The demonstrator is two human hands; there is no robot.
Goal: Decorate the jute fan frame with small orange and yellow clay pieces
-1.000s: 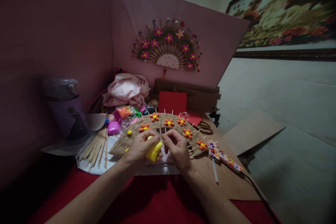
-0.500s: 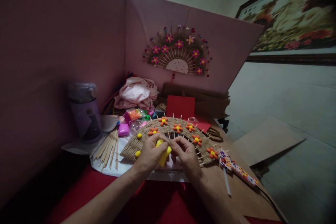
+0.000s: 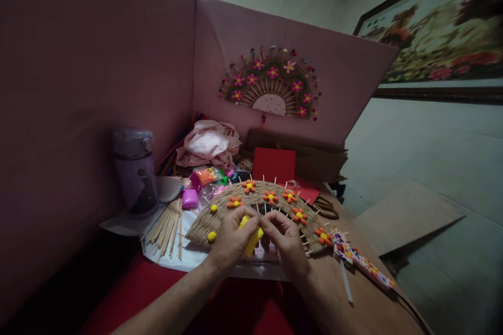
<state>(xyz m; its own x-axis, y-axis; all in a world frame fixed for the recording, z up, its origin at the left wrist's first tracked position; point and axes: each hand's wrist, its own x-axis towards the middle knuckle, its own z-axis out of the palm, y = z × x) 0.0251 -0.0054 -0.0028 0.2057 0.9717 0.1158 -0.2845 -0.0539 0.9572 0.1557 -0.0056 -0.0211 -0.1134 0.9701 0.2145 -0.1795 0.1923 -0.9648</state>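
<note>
ok so from where i'm sitting, everything hangs on the gap between the two hands. the yellow lump (image 3: 251, 243), soft clay by the look of it, sits in the left hand (image 3: 231, 235), on the side facing the right hand (image 3: 285, 238). so left is the nearer one, basically wrapped round it, and the right comes at the top of it from the other side. what i can see of the lump runs longer top to bottom than across, though the fingers hide part of it.

left hand: curled, thumb laid over the lump, keeping it in the grip. right hand: thumb and forefinger drawn together at the tips, right up by the lump's upper edge. can't tell from my feed if there's a bit of yellow between those tips or they're only touching each other.

right past both hands is the twine fan (image 3: 251, 198), its long axis going left to right, arch bulging away from me, hands blocking the middle of its inner edge. two yellow dots (image 3: 214, 208) sit on its left part, nearer the left hand, and orange flowers (image 3: 299, 215) go round the rest.
</note>
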